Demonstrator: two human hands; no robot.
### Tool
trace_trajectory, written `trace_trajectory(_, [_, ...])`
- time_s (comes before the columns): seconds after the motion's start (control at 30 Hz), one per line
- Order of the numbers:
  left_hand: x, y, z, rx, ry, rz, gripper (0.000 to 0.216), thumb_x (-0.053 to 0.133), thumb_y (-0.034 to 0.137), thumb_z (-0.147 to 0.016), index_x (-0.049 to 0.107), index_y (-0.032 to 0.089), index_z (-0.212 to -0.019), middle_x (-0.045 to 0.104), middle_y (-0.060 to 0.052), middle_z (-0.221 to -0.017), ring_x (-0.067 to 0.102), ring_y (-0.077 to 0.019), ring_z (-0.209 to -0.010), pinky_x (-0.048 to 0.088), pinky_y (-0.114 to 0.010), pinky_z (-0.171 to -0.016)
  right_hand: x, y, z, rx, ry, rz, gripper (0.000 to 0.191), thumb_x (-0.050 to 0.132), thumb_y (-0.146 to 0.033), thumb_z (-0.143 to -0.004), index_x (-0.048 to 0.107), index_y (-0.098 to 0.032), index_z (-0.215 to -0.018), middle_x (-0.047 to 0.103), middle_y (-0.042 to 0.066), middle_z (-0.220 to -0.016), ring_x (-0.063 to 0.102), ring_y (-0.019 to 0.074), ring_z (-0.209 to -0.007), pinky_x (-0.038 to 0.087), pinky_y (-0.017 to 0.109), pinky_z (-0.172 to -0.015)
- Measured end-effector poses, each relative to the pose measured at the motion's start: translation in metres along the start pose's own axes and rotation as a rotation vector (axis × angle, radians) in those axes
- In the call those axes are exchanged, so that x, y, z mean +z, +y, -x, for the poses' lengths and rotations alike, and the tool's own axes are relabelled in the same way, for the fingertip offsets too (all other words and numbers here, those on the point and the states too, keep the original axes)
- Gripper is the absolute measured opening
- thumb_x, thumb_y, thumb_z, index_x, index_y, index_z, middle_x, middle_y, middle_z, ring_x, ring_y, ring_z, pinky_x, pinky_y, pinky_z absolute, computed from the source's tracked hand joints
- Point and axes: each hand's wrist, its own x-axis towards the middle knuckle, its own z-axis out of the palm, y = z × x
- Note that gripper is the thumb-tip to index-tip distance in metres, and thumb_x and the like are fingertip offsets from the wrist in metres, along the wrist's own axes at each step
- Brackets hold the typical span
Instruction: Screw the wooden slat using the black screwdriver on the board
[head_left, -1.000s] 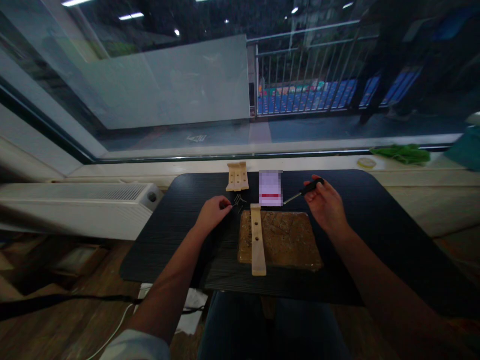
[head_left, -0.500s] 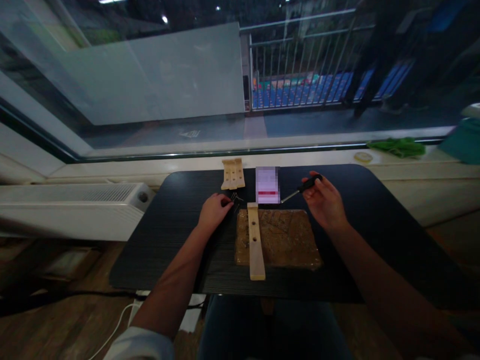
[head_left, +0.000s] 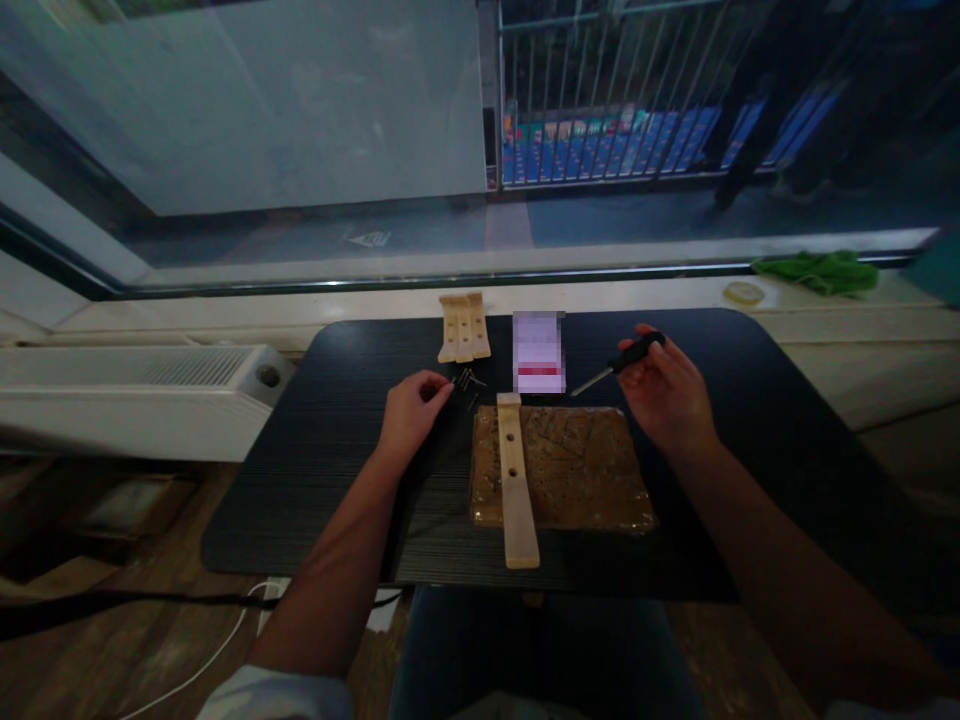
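On the dark table (head_left: 330, 420), as the head view shows it, a pale purple card (head_left: 538, 345) lies near the window side. A red band crosses its lower part, but the rest is pixelated, so any writing or brand on it cannot be read. Beyond the glass, a white triangle mark (head_left: 371, 239) on the ground has something beside it too small to make out.

The person's right hand (head_left: 673, 400) grips a screwdriver (head_left: 639, 349), the fingers curled around its black handle. The metal shaft slants down to the left, and its tip sits just beside the card's lower right corner, past the far edge of a brown, shiny-wrapped board (head_left: 589, 480).

The left hand (head_left: 409, 415) is at a small heap of screws (head_left: 466, 378), left of the card. Its thumb and forefinger draw together at the tips, right beside the heap; whether they pinch a screw cannot be told.

Between the two hands, a wooden strip (head_left: 517, 500) with two holes lies across the left part of the board, its near end jutting over the edge. It is apart from the fingers of both hands. Three similar wooden pieces (head_left: 463, 330) lie side by side beyond the screws.
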Motion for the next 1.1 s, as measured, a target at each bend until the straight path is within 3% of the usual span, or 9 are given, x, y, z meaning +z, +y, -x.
trace_trajectory(0.17, [-0.005,0.007,0.004,-0.027,0.023,0.111,0.012,0.063,0.028,-0.076,0.067,0.017,-0.077,0.068,-0.001,-0.072,0.058,-0.0136,-0.064,0.046,-0.026,-0.066,0.001,0.000,0.001,0.011,0.012,0.020,0.013,0.069,-0.025,-0.073,0.068,-0.025,-0.086,0.070,-0.001,-0.078,0.047,0.0064,-0.053,0.043,0.022,-0.051])
trace_trajectory(0.43, [-0.008,0.021,0.009,-0.033,-0.106,0.423,0.028,0.070,0.044,-0.069,0.066,0.017,-0.075,0.066,-0.001,-0.071,0.056,-0.0132,-0.065,0.045,-0.024,-0.062,-0.001,-0.001,0.001,0.019,-0.005,0.016,0.013,0.069,-0.024,-0.076,0.069,-0.025,-0.089,0.070,-0.001,-0.080,0.051,0.0068,-0.058,0.042,0.022,-0.051])
trace_trajectory(0.63, [-0.008,0.017,0.012,-0.122,-0.157,0.597,0.037,0.073,0.044,-0.070,0.072,0.016,-0.095,0.073,-0.006,-0.089,0.057,-0.0115,-0.065,0.046,-0.024,-0.059,-0.001,-0.001,0.002,0.011,-0.012,0.050,0.014,0.071,-0.028,-0.076,0.069,-0.026,-0.089,0.069,-0.001,-0.081,0.049,0.0075,-0.057,0.043,0.023,-0.051])
trace_trajectory(0.83, [-0.008,0.021,0.013,-0.143,-0.156,0.734,0.025,0.076,0.037,-0.067,0.071,0.016,-0.079,0.072,-0.003,-0.079,0.052,-0.0080,-0.056,0.045,-0.022,-0.055,0.000,-0.001,0.004,0.012,0.007,0.035,0.011,0.065,-0.023,-0.079,0.072,-0.028,-0.086,0.069,-0.001,-0.081,0.048,0.0073,-0.057,0.042,0.024,-0.052])
trace_trajectory(1.1, [-0.010,0.024,0.014,-0.115,-0.194,0.709,0.024,0.078,0.035,-0.065,0.066,0.017,-0.074,0.068,-0.001,-0.076,0.060,-0.0115,-0.068,0.049,-0.024,-0.064,0.003,-0.002,0.004,0.019,0.002,0.045,0.010,0.067,-0.024,-0.078,0.072,-0.029,-0.085,0.070,-0.002,-0.080,0.049,0.0079,-0.057,0.042,0.024,-0.052])
